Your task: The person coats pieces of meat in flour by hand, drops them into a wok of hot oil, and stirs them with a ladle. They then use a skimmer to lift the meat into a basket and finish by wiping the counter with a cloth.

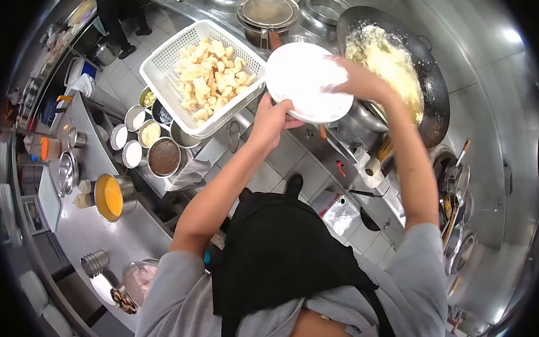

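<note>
My left hand (272,122) grips the near-left rim of a white bowl (299,75), thumb on top and fingers underneath. Some white residue shows inside the bowl. Over its right side is my right hand (359,79), smeared by motion, so its fingers and anything in them cannot be made out. Just beyond that hand, a large dark wok (436,97) holds pale food in foaming oil (387,60). To the left of the bowl stands a white perforated basket (160,92) with pale golden fried pieces (210,75) in it.
A round strainer (268,10) rests on a pot at the back. Several seasoning containers, one with dark brown sauce (164,157), sit left of me. A pot of orange liquid (109,196) stands on the steel counter. Ladles (457,191) lie at right. Another person's legs (119,22) show far left.
</note>
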The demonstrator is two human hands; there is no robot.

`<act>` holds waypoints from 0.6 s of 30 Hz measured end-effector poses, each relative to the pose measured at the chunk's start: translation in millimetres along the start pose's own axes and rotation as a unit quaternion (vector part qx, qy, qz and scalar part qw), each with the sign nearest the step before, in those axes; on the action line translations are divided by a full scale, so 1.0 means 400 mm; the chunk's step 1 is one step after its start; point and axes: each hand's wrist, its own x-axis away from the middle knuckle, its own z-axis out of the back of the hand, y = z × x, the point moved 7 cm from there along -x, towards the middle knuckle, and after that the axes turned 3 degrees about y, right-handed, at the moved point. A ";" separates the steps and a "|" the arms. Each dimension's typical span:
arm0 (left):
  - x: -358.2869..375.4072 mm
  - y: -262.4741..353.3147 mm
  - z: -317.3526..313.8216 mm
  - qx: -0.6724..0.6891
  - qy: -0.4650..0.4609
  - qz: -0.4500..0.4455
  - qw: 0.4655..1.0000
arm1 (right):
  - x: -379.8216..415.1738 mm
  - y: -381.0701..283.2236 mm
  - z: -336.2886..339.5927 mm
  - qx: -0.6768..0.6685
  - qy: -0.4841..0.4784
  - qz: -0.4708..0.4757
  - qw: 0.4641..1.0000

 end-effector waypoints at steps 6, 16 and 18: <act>-0.013 -0.023 0.031 -0.024 -0.033 0.013 0.999 | -0.038 -0.044 -0.226 -0.040 0.058 0.079 0.994; -0.009 -0.044 0.038 -0.010 -0.067 0.038 0.997 | -0.055 -0.128 -0.217 0.107 0.069 0.075 0.989; -0.015 -0.057 0.042 -0.005 -0.064 0.053 0.997 | -0.061 -0.079 -0.212 0.064 0.082 0.076 0.992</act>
